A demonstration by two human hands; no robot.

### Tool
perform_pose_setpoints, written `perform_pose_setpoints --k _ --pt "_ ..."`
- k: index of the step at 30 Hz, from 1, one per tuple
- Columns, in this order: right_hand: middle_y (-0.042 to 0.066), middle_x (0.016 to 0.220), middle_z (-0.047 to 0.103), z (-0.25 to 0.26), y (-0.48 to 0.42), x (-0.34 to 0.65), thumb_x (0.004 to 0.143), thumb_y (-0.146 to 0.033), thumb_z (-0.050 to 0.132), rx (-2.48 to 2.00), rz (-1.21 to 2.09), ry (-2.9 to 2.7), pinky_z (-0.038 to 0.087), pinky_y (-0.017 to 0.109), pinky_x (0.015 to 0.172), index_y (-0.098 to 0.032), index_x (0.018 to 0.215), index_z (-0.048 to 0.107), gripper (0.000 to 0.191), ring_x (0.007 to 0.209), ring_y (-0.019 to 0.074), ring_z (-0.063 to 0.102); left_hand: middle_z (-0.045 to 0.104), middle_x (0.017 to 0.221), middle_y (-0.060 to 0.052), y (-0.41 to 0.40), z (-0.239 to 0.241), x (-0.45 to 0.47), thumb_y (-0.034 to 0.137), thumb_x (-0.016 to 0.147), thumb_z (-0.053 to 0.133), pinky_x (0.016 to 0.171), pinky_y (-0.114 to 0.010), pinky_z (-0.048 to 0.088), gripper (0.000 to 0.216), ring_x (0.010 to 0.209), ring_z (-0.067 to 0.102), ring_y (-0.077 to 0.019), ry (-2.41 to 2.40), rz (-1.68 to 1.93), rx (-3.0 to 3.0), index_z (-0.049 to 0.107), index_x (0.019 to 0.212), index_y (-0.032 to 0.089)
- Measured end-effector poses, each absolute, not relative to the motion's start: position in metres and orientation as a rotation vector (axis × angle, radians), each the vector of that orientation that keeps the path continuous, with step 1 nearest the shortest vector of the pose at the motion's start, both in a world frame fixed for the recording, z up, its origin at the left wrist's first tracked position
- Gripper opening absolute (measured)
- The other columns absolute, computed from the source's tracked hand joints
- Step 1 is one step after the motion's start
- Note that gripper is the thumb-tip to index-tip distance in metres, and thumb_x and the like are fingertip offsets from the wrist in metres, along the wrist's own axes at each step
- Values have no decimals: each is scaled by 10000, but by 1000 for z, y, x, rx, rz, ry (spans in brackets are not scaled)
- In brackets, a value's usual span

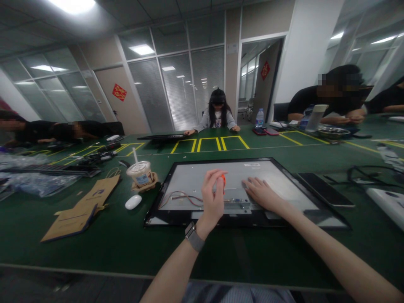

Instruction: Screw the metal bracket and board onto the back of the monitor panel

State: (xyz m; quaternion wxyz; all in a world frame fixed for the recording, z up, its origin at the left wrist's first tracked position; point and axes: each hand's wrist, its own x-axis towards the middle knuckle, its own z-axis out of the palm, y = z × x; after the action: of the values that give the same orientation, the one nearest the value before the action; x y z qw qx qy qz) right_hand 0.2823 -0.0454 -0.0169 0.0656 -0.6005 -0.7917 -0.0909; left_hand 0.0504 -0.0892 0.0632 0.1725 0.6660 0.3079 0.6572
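Curled left hand (212, 200) grips a small orange object (224, 181); flat right hand (262, 194) rests on a black-framed grey panel (192, 176). A lidded, pale plastic cup's (139, 170) contents are unclear.

I count, by the near edge of the tabletop (126, 248), one left hand (212, 202), one right hand (265, 197), one framed panel (186, 176), one orange tool (224, 181) and one wristwatch (193, 236). Toward the left edge there are one lidded cup (140, 173), one straw (135, 155) and one white mouse (133, 202); toward the far edge, three bottles (259, 119) and two small phones (259, 131); toward the right, one bowl (333, 131) and one dark slab (325, 190).
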Motion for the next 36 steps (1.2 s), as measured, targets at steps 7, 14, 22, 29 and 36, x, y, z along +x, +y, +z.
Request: perform_pose_setpoints --k 7,14,22,29,36 --pt "173 1426 499 -14 -48 281 981 -311 277 -1830 -284 -2397 392 553 1008 -191 1409 471 486 1294 349 453 621 895 -53 -88 63 51 258 937 522 781 -303 474 190 837 586 -169 913 1875 1912 686 1007 190" --pt "176 1413 510 -17 -45 282 981 -302 300 -1820 -309 -2403 401 544 999 -195 1403 478 470 1289 347 460 571 930 -62 -88 63 50 278 913 564 801 -310 479 157 883 555 -180 968 1913 1934 695 948 199" --pt "191 1430 487 -14 -47 281 990 -314 278 -1828 -295 -2421 392 547 1007 -168 1419 460 489 1296 362 449 674 975 -74 -89 62 51 272 985 413 834 -317 477 269 920 624 -184 882 1825 1840 660 1050 187" --pt "175 1440 483 -14 -47 281 991 -303 281 -1848 -282 -2419 388 548 1012 -192 1422 452 477 1311 361 439 578 878 -40 -87 62 51 268 895 596 760 -291 467 126 802 554 -162 976 1903 1928 694 932 198" --pt "192 1425 491 -14 -47 281 989 -302 281 -1806 -286 -2416 399 554 994 -172 1406 472 477 1288 364 454 623 997 -67 -90 62 50 239 987 395 847 -314 452 284 948 576 -177 883 1869 1879 674 1020 199"
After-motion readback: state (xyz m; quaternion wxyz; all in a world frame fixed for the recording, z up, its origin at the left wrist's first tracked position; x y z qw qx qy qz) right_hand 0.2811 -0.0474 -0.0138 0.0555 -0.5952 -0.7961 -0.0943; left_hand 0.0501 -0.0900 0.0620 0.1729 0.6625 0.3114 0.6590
